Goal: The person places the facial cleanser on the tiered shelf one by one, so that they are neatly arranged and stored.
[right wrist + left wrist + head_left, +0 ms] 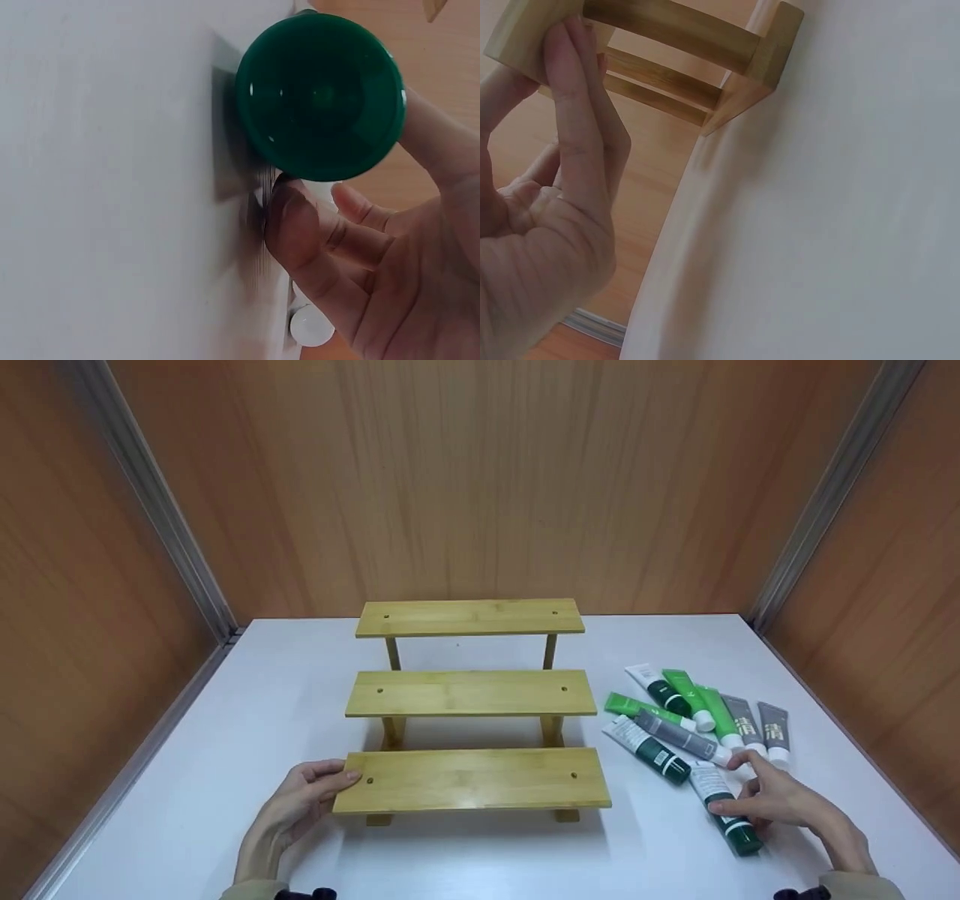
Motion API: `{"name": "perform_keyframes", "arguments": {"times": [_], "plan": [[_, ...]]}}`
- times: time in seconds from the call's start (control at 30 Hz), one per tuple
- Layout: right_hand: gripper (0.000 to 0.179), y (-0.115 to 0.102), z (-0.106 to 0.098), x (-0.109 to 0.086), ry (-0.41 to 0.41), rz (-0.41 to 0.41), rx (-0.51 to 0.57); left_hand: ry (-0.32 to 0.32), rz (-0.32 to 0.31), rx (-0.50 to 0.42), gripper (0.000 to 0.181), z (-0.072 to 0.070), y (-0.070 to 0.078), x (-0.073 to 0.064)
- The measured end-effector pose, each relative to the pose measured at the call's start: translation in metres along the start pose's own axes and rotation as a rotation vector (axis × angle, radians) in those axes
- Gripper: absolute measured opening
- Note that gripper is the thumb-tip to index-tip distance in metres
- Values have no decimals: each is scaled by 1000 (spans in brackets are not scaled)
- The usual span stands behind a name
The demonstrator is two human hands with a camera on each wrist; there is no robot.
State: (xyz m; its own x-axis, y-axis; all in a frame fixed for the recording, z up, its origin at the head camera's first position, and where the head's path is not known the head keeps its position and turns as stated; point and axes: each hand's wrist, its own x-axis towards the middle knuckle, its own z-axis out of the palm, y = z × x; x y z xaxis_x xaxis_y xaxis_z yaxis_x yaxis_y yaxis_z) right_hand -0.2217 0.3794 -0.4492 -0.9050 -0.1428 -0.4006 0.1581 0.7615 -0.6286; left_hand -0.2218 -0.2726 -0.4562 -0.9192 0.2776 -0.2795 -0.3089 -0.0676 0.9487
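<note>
My left hand [296,802] pinches the left end of the lowest shelf of a three-tier bamboo stand [472,780], thumb on top and fingers beneath. The left wrist view has the left hand [562,172] at the shelf's corner. On the right, my right hand [780,795] grips a white tube with a dark green cap [724,806], its thumb across the tube and fingers on the far side. Its index finger reaches up beside the white cap of a grey tube [679,735]. In the right wrist view the green cap [321,97] partly hides the thumb.
Around the right hand lie two more white and dark green tubes [649,750], several bright green tubes [682,690] and grey tubes [774,727], some overlapping. Wood panels [480,487] wall the white table [187,780] at the back and both sides.
</note>
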Motion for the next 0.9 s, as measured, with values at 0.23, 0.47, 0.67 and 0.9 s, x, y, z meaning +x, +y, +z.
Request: {"name": "perform_keyframes", "arguments": {"times": [0.23, 0.47, 0.67, 0.9], "plan": [[78, 1, 0, 2, -1, 13, 0, 3, -12, -12, 49, 0, 1, 0], [76, 2, 0, 3, -3, 25, -8, 6, -15, -11, 49, 0, 1, 0], [73, 4, -1, 0, 0, 9, 10, 0, 8, 8, 47, 1, -1, 0], [69, 8, -10, -6, -45, -41, 71, -2, 15, -2, 38, 1, -2, -1]]}}
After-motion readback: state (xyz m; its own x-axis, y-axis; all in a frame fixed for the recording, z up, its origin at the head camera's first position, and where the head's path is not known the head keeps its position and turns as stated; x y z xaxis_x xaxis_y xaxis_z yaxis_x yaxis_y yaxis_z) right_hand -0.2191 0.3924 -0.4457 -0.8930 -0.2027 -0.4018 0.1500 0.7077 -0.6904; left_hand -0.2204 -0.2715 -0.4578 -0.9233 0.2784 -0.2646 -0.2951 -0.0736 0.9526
